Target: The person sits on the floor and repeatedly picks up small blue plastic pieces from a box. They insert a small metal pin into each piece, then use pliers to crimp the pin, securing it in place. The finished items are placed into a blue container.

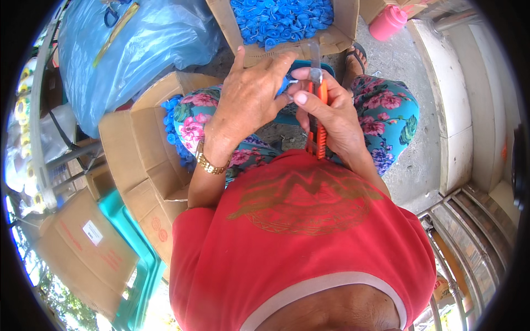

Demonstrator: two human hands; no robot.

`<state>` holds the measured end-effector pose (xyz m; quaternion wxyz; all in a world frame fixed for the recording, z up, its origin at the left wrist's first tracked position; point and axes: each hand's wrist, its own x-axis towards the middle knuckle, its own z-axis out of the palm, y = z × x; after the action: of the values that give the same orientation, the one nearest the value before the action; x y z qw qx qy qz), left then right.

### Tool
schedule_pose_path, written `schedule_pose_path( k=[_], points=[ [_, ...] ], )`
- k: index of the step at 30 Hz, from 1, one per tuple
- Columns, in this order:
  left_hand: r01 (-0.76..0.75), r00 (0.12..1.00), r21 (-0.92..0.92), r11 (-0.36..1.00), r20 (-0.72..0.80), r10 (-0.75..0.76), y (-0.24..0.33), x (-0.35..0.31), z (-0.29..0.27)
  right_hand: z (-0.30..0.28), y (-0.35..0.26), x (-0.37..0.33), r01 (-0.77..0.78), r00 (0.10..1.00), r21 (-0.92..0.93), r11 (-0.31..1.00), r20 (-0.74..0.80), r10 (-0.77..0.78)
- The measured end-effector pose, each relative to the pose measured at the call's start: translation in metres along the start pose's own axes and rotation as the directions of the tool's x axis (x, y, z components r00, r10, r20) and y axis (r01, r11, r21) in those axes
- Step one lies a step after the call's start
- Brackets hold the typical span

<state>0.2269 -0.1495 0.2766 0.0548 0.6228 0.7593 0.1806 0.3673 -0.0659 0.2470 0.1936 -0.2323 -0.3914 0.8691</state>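
Your right hand [338, 109] is wrapped round an orange-and-black plastic-handled cutter [321, 138], blade up, just your side of the open brown cardboard box [225, 23] heaped with small blue plastic pieces [281, 25]. Your left hand [248, 91], also your side of that box, bends its fingers round a small blue piece [284, 85] (part hidden, can't tell if gripped). Pink plastic bottle [388, 23] stands just right of the box

Reads bright under daylight, burning out to white along the left and lower-left edges. Throws glare off the blue plastic sheet [157, 69], with soft shadows elsewhere. Bends the metal railing [483, 248] strongly toward a black fisheye rim.
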Motion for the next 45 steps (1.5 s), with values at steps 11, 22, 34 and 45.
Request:
schedule_pose_path(
  k=[11, 22, 34, 45],
  points=[
    [0.513, 0.845, 0.06, 0.856, -0.213, -0.491, -0.001, -0.031, -0.057, -0.031, 0.012, 0.001, 0.176, 0.949, -0.198, 0.964, -0.226, -0.219],
    [0.52, 0.829, 0.365, 0.772, -0.432, -0.354, -0.053, -0.012, -0.025, -0.036, 0.04, 0.002, -0.233, 0.972, -0.012, 0.972, -0.032, 0.232],
    [0.718, 0.652, 0.193, 0.668, 0.149, -0.744, -0.208, 0.112, 0.249, -0.056, 0.027, 0.005, -0.141, 0.973, -0.026, 0.99, -0.19, 0.134],
    [0.424, 0.663, -0.881, -0.209, 0.459, -0.591, -0.103, 0.092, 0.131, -0.045, 0.02, 0.003, -0.07, 0.989, -0.052, 0.996, -0.134, 0.062]
  ],
)
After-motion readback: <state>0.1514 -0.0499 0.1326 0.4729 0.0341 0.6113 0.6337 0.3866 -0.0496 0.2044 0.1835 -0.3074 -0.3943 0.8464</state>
